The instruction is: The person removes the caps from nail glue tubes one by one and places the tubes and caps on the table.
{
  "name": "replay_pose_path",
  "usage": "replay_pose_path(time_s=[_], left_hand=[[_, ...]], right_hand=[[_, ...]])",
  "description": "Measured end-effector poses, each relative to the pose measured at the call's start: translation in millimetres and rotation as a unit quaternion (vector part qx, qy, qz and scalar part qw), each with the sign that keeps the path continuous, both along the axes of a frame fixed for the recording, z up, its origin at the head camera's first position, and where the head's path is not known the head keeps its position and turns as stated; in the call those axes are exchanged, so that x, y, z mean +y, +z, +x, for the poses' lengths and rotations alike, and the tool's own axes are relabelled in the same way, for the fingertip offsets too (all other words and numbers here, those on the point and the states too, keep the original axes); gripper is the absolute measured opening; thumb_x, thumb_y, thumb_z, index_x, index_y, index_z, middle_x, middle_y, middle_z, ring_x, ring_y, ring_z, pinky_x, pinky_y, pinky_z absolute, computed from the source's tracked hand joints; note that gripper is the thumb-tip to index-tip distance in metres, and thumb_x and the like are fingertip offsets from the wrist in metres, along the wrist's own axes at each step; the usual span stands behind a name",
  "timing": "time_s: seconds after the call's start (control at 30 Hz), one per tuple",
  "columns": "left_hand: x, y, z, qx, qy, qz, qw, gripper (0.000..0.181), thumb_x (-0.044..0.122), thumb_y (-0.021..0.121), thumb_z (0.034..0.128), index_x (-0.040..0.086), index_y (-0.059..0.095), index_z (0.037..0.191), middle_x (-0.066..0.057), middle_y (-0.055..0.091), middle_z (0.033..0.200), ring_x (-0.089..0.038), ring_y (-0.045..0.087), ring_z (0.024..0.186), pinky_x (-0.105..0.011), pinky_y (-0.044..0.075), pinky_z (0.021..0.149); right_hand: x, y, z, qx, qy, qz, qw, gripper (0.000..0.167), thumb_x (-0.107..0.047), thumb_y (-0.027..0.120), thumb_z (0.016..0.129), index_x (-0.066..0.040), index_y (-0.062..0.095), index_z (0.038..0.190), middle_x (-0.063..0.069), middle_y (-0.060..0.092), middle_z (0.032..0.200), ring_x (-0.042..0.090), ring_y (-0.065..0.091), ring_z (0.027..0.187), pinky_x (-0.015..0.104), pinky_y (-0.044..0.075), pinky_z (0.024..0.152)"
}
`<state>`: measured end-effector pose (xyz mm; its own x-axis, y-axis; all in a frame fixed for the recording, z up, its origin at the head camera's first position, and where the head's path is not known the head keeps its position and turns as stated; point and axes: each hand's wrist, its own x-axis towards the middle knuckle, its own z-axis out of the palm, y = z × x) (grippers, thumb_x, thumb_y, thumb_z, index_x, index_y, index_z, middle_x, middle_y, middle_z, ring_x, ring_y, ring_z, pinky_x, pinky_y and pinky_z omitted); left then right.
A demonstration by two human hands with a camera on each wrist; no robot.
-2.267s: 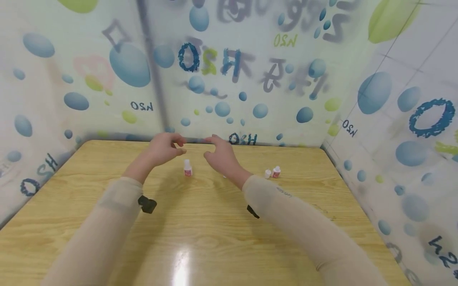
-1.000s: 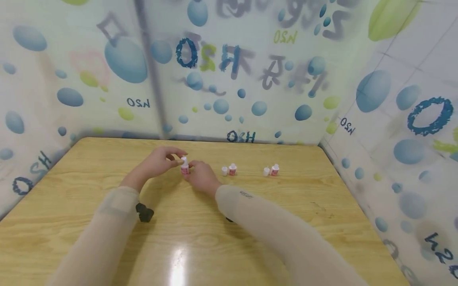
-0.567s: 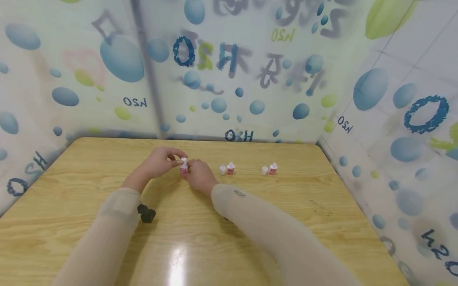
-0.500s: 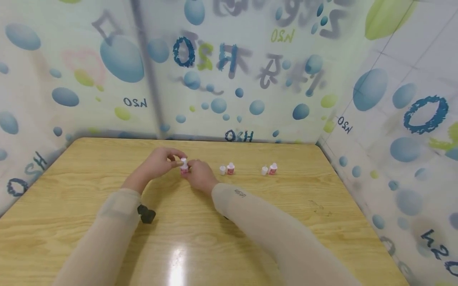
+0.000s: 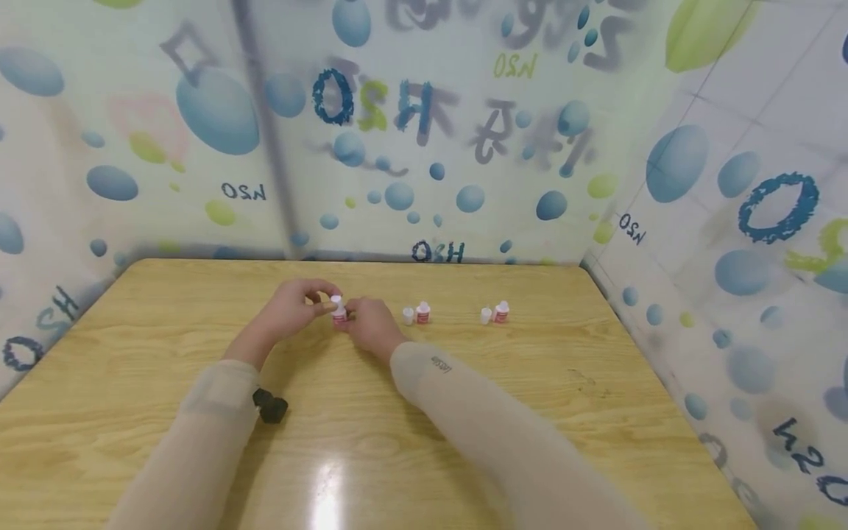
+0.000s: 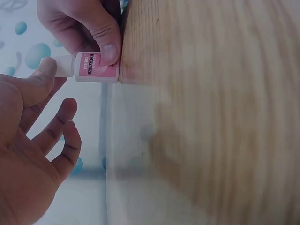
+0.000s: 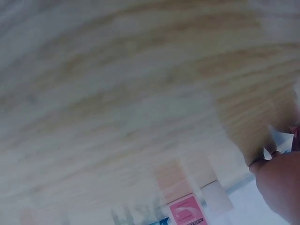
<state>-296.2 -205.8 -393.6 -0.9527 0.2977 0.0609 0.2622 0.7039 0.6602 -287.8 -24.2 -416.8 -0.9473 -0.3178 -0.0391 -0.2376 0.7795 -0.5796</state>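
Note:
A small nail glue bottle (image 5: 340, 318) with a pink label stands upright, or nearly so, at the far part of the table. My left hand (image 5: 294, 308) pinches its white cap (image 6: 64, 66) between thumb and finger, the other fingers loosely bent. From the other side, my right hand (image 5: 372, 327) grips the bottle's lower body, its thumb lying over the label (image 6: 89, 71). The cap still sits on the bottle's top in the left wrist view. At the edge of the right wrist view only part of the right hand (image 7: 277, 185) shows.
To the right stand two similar bottles, a nearer one (image 5: 422, 314) and a farther one (image 5: 501, 313). Each has a small white cap (image 5: 408, 316) close by its left side. A patterned wall (image 5: 371, 221) rises behind the wooden table (image 5: 371, 456).
Both hands came down from above the table onto the left bottle. The left hand took its cap and the right hand its body. Over the last half second their grip looks the same.

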Motion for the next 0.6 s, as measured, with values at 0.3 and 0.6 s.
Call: replay_pose_path(time_s=[0.3, 0.6], left_hand=[[1.8, 0.9, 3.3, -0.013, 0.02, 0.012, 0.9996, 0.022, 0.006, 0.07, 0.0999, 0.009, 0.076, 0.12, -0.018, 0.07, 0.124, -0.033, 0.059, 0.106, -0.033, 0.049, 0.072], [7.4, -0.4, 5.0, -0.018, 0.048, 0.028, 0.9983, 0.013, 0.015, 0.076, 0.0975, 0.008, 0.072, 0.107, -0.015, 0.068, 0.111, -0.03, 0.058, 0.097, -0.032, 0.048, 0.071]], right_hand=[[1.1, 4.8, 5.1, 0.012, 0.0, -0.009, 0.9999, 0.028, -0.031, 0.073, 0.102, -0.017, 0.079, 0.126, 0.003, 0.072, 0.141, 0.022, 0.066, 0.134, 0.036, 0.049, 0.117], [1.9, -1.1, 2.1, 0.035, 0.001, -0.004, 0.9994, 0.026, -0.03, 0.073, 0.103, -0.015, 0.081, 0.123, 0.006, 0.071, 0.143, 0.024, 0.067, 0.132, 0.034, 0.051, 0.116]])
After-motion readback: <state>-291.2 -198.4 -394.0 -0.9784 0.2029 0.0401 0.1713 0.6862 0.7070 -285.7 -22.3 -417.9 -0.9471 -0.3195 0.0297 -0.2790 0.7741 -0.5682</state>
